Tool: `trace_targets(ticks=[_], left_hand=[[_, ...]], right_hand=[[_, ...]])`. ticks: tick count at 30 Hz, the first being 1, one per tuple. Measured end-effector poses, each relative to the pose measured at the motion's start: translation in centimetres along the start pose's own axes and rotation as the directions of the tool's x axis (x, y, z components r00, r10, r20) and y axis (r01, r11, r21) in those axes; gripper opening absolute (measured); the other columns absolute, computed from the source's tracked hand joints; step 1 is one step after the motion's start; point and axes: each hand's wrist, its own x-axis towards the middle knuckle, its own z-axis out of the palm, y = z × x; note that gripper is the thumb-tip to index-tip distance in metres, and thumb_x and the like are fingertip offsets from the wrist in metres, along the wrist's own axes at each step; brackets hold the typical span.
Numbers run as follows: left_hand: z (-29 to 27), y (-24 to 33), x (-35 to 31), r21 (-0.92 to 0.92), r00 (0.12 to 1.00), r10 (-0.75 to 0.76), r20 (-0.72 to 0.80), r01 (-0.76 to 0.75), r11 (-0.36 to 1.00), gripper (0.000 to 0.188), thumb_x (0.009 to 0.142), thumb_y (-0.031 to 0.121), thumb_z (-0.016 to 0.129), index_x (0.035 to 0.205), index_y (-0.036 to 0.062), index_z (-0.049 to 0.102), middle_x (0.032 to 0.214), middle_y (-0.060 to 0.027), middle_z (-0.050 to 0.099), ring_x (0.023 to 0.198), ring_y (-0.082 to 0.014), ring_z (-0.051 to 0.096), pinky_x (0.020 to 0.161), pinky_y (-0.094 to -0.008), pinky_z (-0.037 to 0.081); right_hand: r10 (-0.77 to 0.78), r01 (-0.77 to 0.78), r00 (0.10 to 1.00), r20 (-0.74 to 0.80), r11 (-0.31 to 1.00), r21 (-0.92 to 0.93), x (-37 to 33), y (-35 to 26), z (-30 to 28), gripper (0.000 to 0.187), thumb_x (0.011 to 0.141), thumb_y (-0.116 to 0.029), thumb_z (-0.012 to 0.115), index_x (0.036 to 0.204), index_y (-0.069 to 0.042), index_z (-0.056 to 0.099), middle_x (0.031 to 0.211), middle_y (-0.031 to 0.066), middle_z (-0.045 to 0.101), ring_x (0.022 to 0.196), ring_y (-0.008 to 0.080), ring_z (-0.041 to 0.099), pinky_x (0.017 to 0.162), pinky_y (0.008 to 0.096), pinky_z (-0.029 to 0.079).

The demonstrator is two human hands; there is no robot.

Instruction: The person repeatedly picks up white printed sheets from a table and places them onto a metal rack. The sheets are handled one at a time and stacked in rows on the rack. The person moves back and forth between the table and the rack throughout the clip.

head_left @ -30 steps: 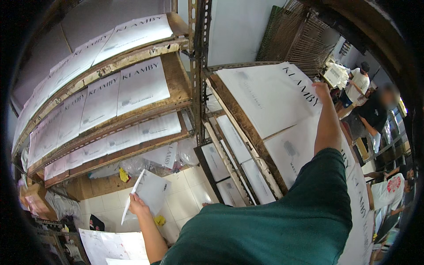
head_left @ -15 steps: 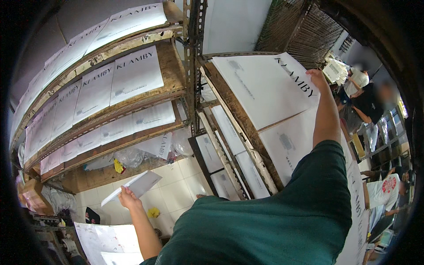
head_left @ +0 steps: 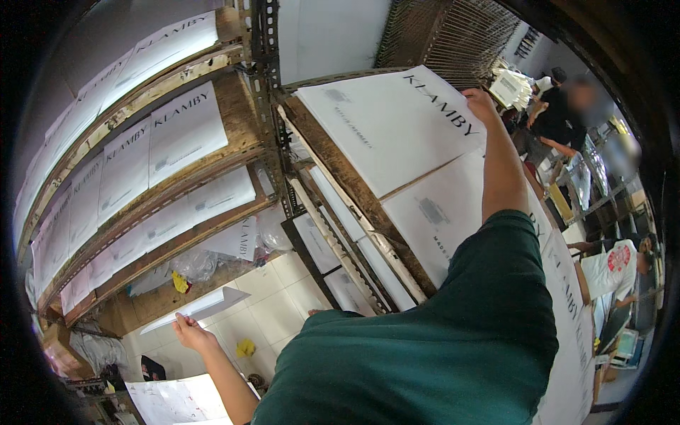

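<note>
My left hand pinches one edge of a thin white sheet or slim bundle of sheets, held tilted over the floor; how many layers there are I cannot tell. On the rack board at right lies a large white printed sheet with black lettering and a small grey print. At its far right corner my right hand has its fingers closed on the edge, the arm stretched out. A second printed white sheet lies alongside, nearer to me, partly behind my sleeve.
Wooden shelves on slotted metal posts rise at left, bearing rows of similar sheets. Lower boards sit under the right-hand rack. Yellow scraps lie on the tiled floor. Co-workers stand at far right.
My view has swung, so the racks appear further left. The white sheet in my left hand has tipped and now shows more edge-on. My right hand remains at the printed sheet's corner.
</note>
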Motion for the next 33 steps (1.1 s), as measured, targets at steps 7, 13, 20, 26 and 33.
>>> trace_targets(ticks=[7,13,20,26,33], left_hand=[[1.6,1.7,-1.7,0.078,1.000,0.003,-0.004,-0.003,0.997,0.020,0.083,0.013,0.056,0.097,0.0007,0.049,0.075,-0.0006,0.049,0.061,-0.0058,0.040,0.051,-0.0178,0.034],[2.1,3.2,-3.1,0.153,0.999,0.050,-0.013,-0.047,0.987,0.033,0.084,0.015,0.055,0.111,-0.0013,0.047,0.097,-0.0027,0.051,0.073,-0.0067,0.042,0.062,-0.0201,0.035],[0.0,3.7,-1.8,0.336,0.988,0.069,0.136,-0.112,0.935,0.047,0.083,0.018,0.056,0.119,-0.0070,0.039,0.109,-0.0107,0.051,0.093,-0.0164,0.048,0.080,-0.0283,0.038],[1.0,7.5,-1.2,0.496,0.809,-0.024,0.587,-0.336,0.800,0.017,0.080,0.008,0.055,0.092,-0.0029,0.059,0.068,0.0032,0.049,0.058,-0.0045,0.040,0.050,-0.0193,0.032],[3.2,13.3,-5.5,0.450,0.478,0.010,0.878,-0.833,0.323,0.018,0.074,0.008,0.058,0.087,-0.0038,0.062,0.061,-0.0084,0.053,0.058,-0.0148,0.050,0.055,-0.0281,0.039]], right_hand=[[-0.136,0.132,0.990,-0.041,0.988,-0.084,0.7,2.0,0.7,0.029,0.071,-0.005,0.045,0.094,-0.008,0.062,0.087,0.0156,0.062,0.086,0.0266,0.059,0.077,0.0342,0.045],[-0.024,0.021,0.999,-0.043,0.997,-0.069,0.5,0.9,0.6,0.032,0.067,0.000,0.047,0.095,-0.002,0.061,0.084,0.0125,0.063,0.074,0.0176,0.060,0.068,0.0287,0.046],[0.082,-0.084,0.996,-0.033,0.995,-0.053,1.2,-1.5,0.2,0.046,0.069,-0.015,0.056,0.114,-0.020,0.052,0.116,0.0086,0.052,0.104,0.0260,0.051,0.088,0.0381,0.040],[-0.300,0.277,0.937,-0.177,0.951,-0.140,3.0,-17.7,2.7,0.042,0.068,-0.017,0.054,0.110,-0.019,0.055,0.104,0.0070,0.059,0.097,0.0246,0.056,0.082,0.0343,0.044],[-0.602,0.588,0.789,-0.123,0.683,0.433,-8.6,-43.0,6.0,0.025,0.064,-0.013,0.056,0.088,-0.011,0.062,0.088,0.0093,0.063,0.082,0.0229,0.060,0.073,0.0331,0.047]])
